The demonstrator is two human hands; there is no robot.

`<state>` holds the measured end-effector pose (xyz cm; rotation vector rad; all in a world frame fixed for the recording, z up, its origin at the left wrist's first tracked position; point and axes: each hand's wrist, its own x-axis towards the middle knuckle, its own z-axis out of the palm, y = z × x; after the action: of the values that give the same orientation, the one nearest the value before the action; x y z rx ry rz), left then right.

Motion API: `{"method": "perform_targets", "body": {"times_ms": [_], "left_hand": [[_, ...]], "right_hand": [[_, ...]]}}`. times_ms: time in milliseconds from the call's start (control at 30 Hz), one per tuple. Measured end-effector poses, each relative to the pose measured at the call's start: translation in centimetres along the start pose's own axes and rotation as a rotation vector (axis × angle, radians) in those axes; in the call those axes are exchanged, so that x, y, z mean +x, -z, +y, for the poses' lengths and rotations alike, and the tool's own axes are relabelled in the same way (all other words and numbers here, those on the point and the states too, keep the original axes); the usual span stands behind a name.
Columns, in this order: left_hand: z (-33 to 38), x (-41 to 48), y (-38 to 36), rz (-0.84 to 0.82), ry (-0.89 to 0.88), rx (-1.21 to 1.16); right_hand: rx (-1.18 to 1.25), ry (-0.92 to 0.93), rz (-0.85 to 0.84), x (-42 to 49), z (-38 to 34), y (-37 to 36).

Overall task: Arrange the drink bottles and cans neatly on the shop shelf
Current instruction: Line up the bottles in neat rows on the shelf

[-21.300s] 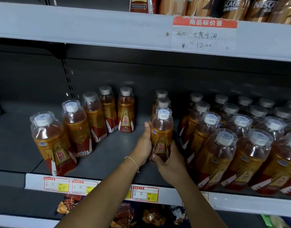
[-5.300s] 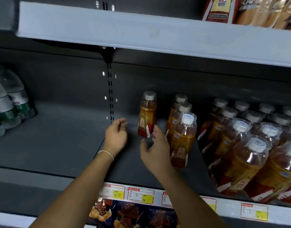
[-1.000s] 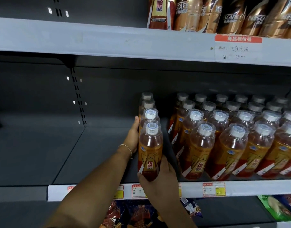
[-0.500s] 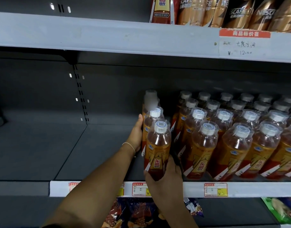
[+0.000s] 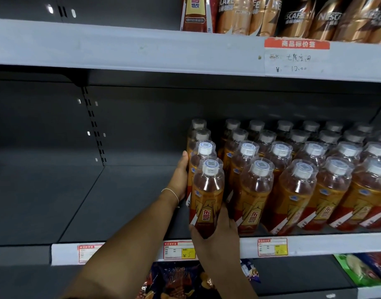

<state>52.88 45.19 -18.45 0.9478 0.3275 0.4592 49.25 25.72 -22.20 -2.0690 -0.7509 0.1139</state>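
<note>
The front bottle [image 5: 207, 197] of the leftmost column stands at the near edge of the middle shelf [image 5: 336, 244], label toward me. My right hand [image 5: 217, 238] grasps it low, thumb on the left of its base and fingers curled round the right. Behind it, three more of the same orange energy-drink bottles run toward the far wall. My left hand [image 5: 181, 180] lies flat with straight fingers against the left side of that line, pressing on the second bottle [image 5: 203, 160].

The worst risk, I think, is at the lip. The base sits very close to the white rail with its price tags [image 5: 178, 250]. If I let go while it overhangs or leans toward me, it could tip off onto the snack packets [image 5: 178, 281] below.

These bottles are tall and narrow, so a shove from my left palm applied high up may topple the line rightward, not slide it. It would then fall into the neighbouring block of bottles [image 5: 256, 195] just to the right, which could go over in turn.

My right fingers sit in the narrow gap between the column and that block. Closing the gap too fast would pinch them, or jolt the nearest neighbour out of its row.

A twist at the base could also turn the label away from the front.
</note>
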Motion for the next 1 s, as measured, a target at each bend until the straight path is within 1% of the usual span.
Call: {"method": "perform_targets", "body": {"times_ms": [133,367,533,633,733,867,933,1000], "left_hand": [[-0.3,0.2,-0.3,-0.026,0.011,-0.038],[-0.5,0.4,-0.8,-0.021,0.017,-0.019],[-0.8,0.6,-1.3,0.006,-0.007,0.021],[-1.0,0.8,-1.4,-0.001,-0.02,-0.016],[-1.1,0.9,-1.6,0.001,-0.009,-0.054],[-0.7,0.6,-1.9,0.083,-0.015,0.015],[-0.4,0.4,-1.9,0.174,-0.039,0.163],[-0.3,-0.2,-1.8,0.349,-0.105,0.375]], "right_hand": [[-0.039,0.036,0.035,-0.3,-0.1,0.3],[-0.112,0.044,0.096,-0.7,-0.2,0.6],[-0.151,0.066,0.1,-0.5,0.0,1.0],[-0.152,0.075,0.106,-0.6,0.0,1.2],[-0.124,0.073,0.062,-0.5,0.1,1.3],[-0.115,0.057,0.011,-0.5,0.0,1.6],[-0.127,0.063,-0.001,-0.5,-0.1,1.9],[-0.149,0.082,-0.017,-0.4,-0.4,2.5]]}}
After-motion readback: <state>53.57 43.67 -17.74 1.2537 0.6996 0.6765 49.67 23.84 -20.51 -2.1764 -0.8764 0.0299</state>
